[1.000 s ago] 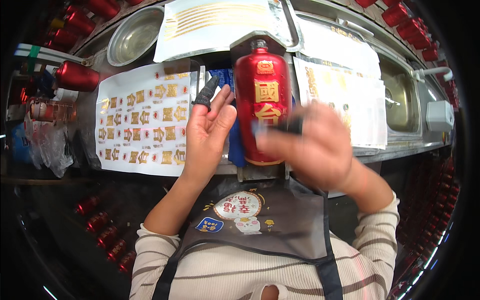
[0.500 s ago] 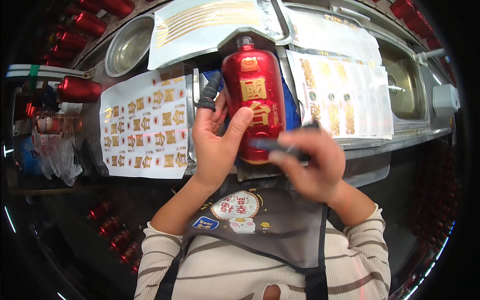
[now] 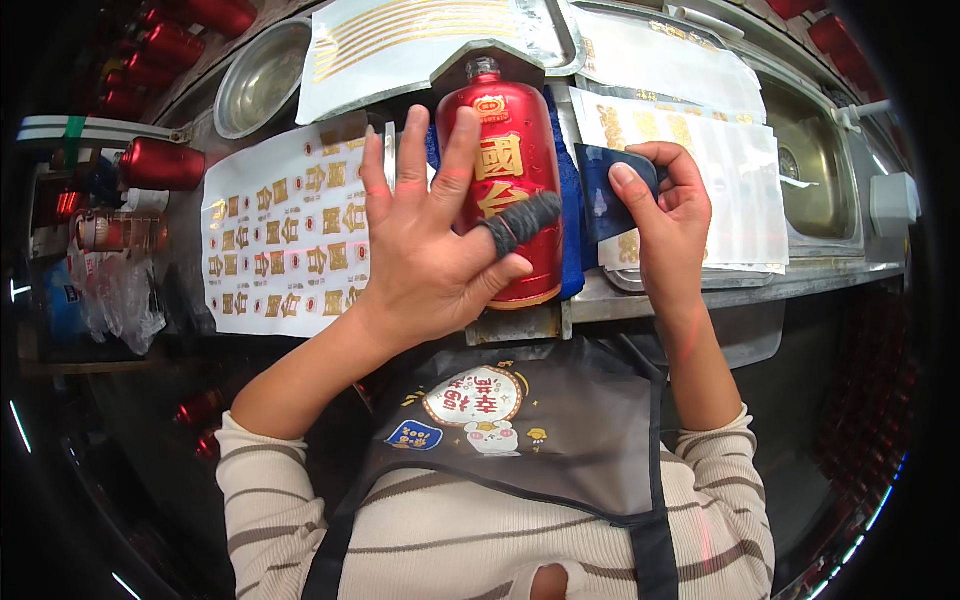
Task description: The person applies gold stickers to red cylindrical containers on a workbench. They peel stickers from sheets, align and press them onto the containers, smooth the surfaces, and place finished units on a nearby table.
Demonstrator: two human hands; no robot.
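Observation:
A glossy red bottle [image 3: 538, 130] with gold characters and an uncapped neck lies with its neck away from me, in an angled holder over a blue cloth [image 3: 570, 215]. My left hand [image 3: 425, 245] is spread over its left side. Dark wrapping [image 3: 520, 225] covers the index finger, which crosses the bottle's front and hides part of the lower gold character. Whether that hand touches the bottle I cannot tell. Right of the bottle, my right hand [image 3: 672, 215] pinches a dark blue flat scraper [image 3: 600, 190] between thumb and fingers, apart from the bottle.
At left lies a white sheet of gold character decals [image 3: 285, 225], with a metal bowl [image 3: 262, 85] behind it. A gold-striped sheet [image 3: 415, 45] lies at the back. More decal sheets [image 3: 745, 200] lie right, beside a sink [image 3: 815, 205]. Another red bottle [image 3: 160, 165] sits far left.
My left hand has gone from gripping the bottle's left side to spreading open over it. The right hand has drawn the scraper off the bottle's lower front, up and to the right.

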